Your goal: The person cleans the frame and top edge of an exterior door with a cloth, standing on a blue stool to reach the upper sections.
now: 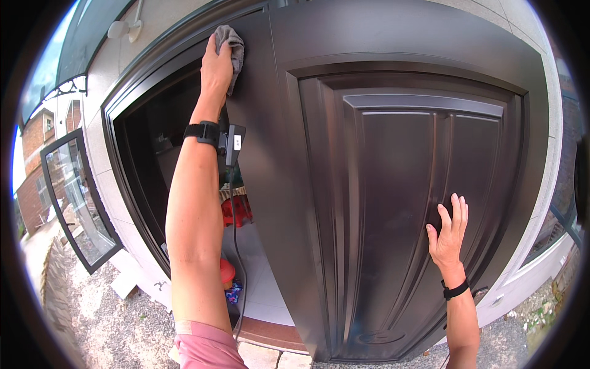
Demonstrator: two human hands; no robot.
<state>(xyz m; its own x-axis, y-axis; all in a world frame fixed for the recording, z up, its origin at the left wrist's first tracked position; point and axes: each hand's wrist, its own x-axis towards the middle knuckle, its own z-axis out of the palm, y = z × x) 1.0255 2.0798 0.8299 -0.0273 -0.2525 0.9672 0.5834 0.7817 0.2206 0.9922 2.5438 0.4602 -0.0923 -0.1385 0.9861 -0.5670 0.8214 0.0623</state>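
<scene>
Stretched up to the top corner of a dark brown panelled door [392, 175], my left hand [216, 69] grips a grey cloth [233, 50]. The cloth lies against the door's upper edge strip, and part of it hangs down below my fingers. My right hand [449, 233] is lower on the right, fingers spread over the door's raised centre moulding and holding nothing. Whether its palm presses on the panel, I cannot tell. A black strap with a small device [235, 145] sits on my left wrist, its cable running down along my arm.
The door stands ajar in its dark frame [138, 104]. Through the gap show a red plastic stool [237, 210], a red container [227, 273] and a tiled floor [262, 276]. An open glass window [80, 200] juts out at left. Gravel [115, 332] and a stone step [260, 355] lie below.
</scene>
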